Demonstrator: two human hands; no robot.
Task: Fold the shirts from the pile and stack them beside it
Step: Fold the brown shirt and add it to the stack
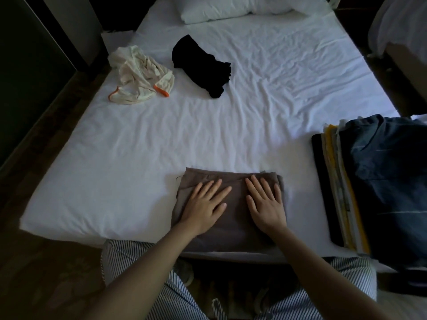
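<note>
The left grip [203, 204] and right grip [265, 204] lay wide and flat, pressing the folded brown shirt [235, 227] left of the stack [369, 181]. Next it likely needed lifting onto the stack with folds kept.

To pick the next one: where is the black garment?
Head view: the black garment lies crumpled on the bed, far left, just right of the cream garment.
</note>
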